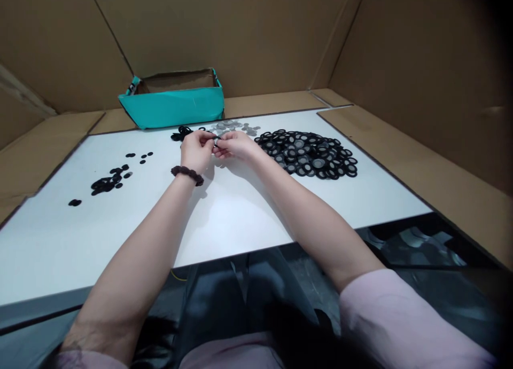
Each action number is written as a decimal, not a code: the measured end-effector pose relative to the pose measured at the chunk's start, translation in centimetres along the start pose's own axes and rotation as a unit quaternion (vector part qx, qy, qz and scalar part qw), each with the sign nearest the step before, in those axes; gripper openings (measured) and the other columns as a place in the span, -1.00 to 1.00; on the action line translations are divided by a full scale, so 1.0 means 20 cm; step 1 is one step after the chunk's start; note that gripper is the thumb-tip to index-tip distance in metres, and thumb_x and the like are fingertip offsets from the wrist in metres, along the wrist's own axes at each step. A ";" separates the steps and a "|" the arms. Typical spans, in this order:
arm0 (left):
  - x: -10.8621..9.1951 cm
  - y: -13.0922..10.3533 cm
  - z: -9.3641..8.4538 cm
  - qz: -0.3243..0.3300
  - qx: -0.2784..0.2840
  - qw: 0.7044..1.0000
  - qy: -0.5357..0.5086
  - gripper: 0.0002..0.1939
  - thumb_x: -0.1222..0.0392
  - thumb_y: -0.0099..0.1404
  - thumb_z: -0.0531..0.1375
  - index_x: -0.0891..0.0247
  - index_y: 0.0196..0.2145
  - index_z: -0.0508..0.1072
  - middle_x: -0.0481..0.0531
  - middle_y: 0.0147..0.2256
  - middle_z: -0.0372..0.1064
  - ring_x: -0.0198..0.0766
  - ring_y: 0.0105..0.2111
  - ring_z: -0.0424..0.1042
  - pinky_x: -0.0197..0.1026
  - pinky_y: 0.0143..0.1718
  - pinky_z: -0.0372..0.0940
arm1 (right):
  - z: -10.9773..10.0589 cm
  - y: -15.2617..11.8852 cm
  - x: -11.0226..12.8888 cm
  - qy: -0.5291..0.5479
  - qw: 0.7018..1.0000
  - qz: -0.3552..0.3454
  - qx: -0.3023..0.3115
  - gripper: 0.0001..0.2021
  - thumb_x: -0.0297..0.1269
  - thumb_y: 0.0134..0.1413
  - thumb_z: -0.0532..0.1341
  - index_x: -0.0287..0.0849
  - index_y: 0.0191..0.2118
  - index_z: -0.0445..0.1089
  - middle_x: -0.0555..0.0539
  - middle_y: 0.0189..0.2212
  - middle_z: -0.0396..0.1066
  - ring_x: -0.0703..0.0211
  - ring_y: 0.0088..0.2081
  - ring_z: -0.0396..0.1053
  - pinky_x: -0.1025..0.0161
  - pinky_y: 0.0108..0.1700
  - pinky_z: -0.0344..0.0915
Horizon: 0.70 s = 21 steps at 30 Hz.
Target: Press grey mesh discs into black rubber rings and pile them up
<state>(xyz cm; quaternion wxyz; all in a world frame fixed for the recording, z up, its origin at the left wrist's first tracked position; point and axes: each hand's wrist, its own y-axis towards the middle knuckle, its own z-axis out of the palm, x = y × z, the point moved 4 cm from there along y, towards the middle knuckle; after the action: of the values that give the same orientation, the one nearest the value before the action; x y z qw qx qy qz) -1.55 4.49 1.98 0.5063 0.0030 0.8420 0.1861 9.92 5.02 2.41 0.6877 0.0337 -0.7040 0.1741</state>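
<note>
Near the back middle of the white table, my left hand [197, 148] and my right hand [235, 146] meet, both closed on one small black ring [217, 138]. Fingers cover most of the ring. A large pile of black rings with grey centres [306, 152] lies to the right of my right hand. Behind the hands are loose grey discs [230, 125]. Some black rings [183, 133] lie just behind my left hand. Several small black discs [105, 184] are scattered on the table at the left.
A teal-fronted cardboard box [180, 107] stands at the table's back edge. Cardboard walls [240, 38] rise behind and at both sides of the white table [236, 219]. A dark braided band circles my left wrist.
</note>
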 end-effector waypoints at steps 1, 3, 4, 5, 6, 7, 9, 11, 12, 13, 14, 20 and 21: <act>0.00 0.00 0.00 -0.005 -0.003 1.000 0.001 -0.81 0.37 0.06 0.10 0.36 -0.33 0.45 0.09 -0.39 0.44 -0.23 -0.36 0.43 -0.16 -0.22 0.36 | 0.00 0.00 0.00 -0.008 1.000 -0.006 -0.004 -0.73 -0.57 0.12 0.15 -0.23 -0.56 0.17 0.02 -0.69 0.34 0.41 -0.63 0.32 0.46 -0.50 0.33; -0.01 0.00 -0.01 -0.016 -0.006 1.000 0.000 -0.81 0.38 0.05 0.11 0.35 -0.34 0.44 0.06 -0.41 0.43 -0.25 -0.37 0.43 -0.17 -0.23 0.35 | 0.00 0.01 0.01 -0.027 0.999 -0.024 -0.017 -0.73 -0.57 0.11 0.16 -0.23 -0.55 0.16 0.03 -0.70 0.32 0.42 -0.64 0.30 0.46 -0.50 0.33; -0.02 0.00 -0.01 -0.022 -0.006 1.000 -0.003 -0.81 0.39 0.05 0.11 0.35 -0.34 0.43 0.05 -0.42 0.42 -0.26 -0.38 0.42 -0.17 -0.23 0.35 | 0.00 0.01 0.00 -0.037 0.998 -0.035 -0.026 -0.74 -0.57 0.10 0.16 -0.23 -0.55 0.17 0.04 -0.71 0.32 0.41 -0.64 0.30 0.46 -0.50 0.32; -0.02 0.00 -0.01 -0.029 -0.004 1.000 -0.009 -0.82 0.40 0.04 0.11 0.34 -0.34 0.43 0.03 -0.44 0.40 -0.27 -0.41 0.42 -0.17 -0.24 0.35 | 0.00 0.02 0.00 -0.049 0.997 -0.048 -0.033 -0.75 -0.57 0.09 0.16 -0.23 -0.55 0.17 0.04 -0.71 0.31 0.41 -0.64 0.29 0.45 -0.51 0.31; -0.02 0.00 -0.01 -0.039 -0.002 0.999 -0.017 -0.82 0.40 0.04 0.11 0.34 -0.34 0.42 0.02 -0.46 0.39 -0.28 -0.44 0.41 -0.17 -0.25 0.35 | -0.01 0.02 0.00 -0.062 0.995 -0.061 -0.040 -0.75 -0.57 0.08 0.17 -0.23 -0.55 0.18 0.05 -0.71 0.31 0.41 -0.64 0.28 0.46 -0.52 0.30; -0.01 -0.01 -0.01 -0.052 0.000 0.998 -0.028 -0.83 0.40 0.05 0.11 0.34 -0.34 0.40 0.01 -0.47 0.37 -0.29 -0.47 0.40 -0.17 -0.27 0.35 | -0.01 0.03 0.00 -0.078 0.993 -0.073 -0.044 -0.76 -0.56 0.05 0.19 -0.24 -0.56 0.20 0.05 -0.71 0.29 0.41 -0.64 0.27 0.46 -0.53 0.28; 0.00 -0.01 0.00 -0.077 -0.005 0.996 -0.053 -0.85 0.40 0.05 0.12 0.33 -0.35 0.37 -0.02 -0.50 0.35 -0.32 -0.52 0.37 -0.18 -0.32 0.36 | -0.02 0.03 -0.01 -0.104 0.990 -0.089 -0.047 -0.78 -0.55 -0.01 0.23 -0.24 -0.58 0.24 0.08 -0.74 0.25 0.40 -0.65 0.24 0.46 -0.55 0.24; 0.00 -0.02 0.00 -0.086 -0.018 0.993 -0.081 -0.87 0.38 0.07 0.12 0.31 -0.35 0.34 -0.03 -0.50 0.34 -0.33 -0.53 0.37 -0.21 -0.35 0.35 | -0.03 0.03 -0.02 -0.092 0.991 -0.086 -0.049 -0.78 -0.55 -0.03 0.25 -0.24 -0.58 0.25 0.09 -0.75 0.22 0.41 -0.65 0.22 0.46 -0.54 0.24; 0.00 -0.02 0.01 -0.087 -0.021 0.991 -0.095 -0.89 0.36 0.09 0.12 0.30 -0.35 0.34 -0.03 -0.50 0.34 -0.33 -0.52 0.38 -0.22 -0.37 0.35 | -0.03 0.03 -0.02 -0.066 0.993 -0.077 -0.053 -0.78 -0.55 -0.03 0.24 -0.24 -0.57 0.24 0.10 -0.74 0.22 0.41 -0.64 0.23 0.46 -0.52 0.25; 0.00 -0.02 0.01 -0.086 -0.018 0.990 -0.107 -0.91 0.34 0.10 0.12 0.29 -0.36 0.33 -0.03 -0.49 0.35 -0.33 -0.51 0.39 -0.23 -0.39 0.34 | -0.03 0.03 -0.03 -0.032 0.996 -0.068 -0.056 -0.78 -0.55 -0.01 0.24 -0.23 -0.56 0.23 0.10 -0.74 0.23 0.42 -0.63 0.24 0.46 -0.50 0.27; 0.00 -0.02 0.01 -0.085 -0.012 0.990 -0.114 -0.93 0.31 0.12 0.12 0.29 -0.37 0.33 -0.02 -0.49 0.36 -0.32 -0.50 0.39 -0.23 -0.40 0.34 | -0.03 0.02 -0.03 0.003 0.996 -0.060 -0.059 -0.78 -0.56 0.01 0.23 -0.22 -0.54 0.22 0.10 -0.73 0.24 0.42 -0.62 0.25 0.46 -0.47 0.29; 0.01 -0.02 0.01 -0.065 -0.002 0.995 -0.081 -0.93 0.25 0.14 0.12 0.29 -0.44 0.34 -0.01 -0.52 0.35 -0.29 -0.50 0.39 -0.20 -0.38 0.33 | -0.01 0.01 -0.02 0.067 0.997 -0.032 -0.012 -0.76 -0.59 0.03 0.22 -0.24 -0.55 0.21 0.08 -0.72 0.27 0.43 -0.60 0.29 0.48 -0.44 0.33; 0.01 -0.02 0.01 -0.063 -0.005 0.995 -0.075 -0.93 0.24 0.14 0.12 0.29 -0.44 0.34 -0.01 -0.53 0.34 -0.29 -0.51 0.39 -0.19 -0.37 0.33 | 0.00 0.00 -0.02 0.066 0.997 -0.028 -0.001 -0.75 -0.59 0.04 0.21 -0.25 -0.57 0.22 0.06 -0.71 0.28 0.43 -0.60 0.30 0.48 -0.43 0.33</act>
<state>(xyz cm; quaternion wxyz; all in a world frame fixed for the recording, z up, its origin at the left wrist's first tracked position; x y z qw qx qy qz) -1.44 4.23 1.66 0.5786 -0.0387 0.7992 0.1577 9.92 4.99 2.07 0.7370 0.0416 -0.6564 0.1558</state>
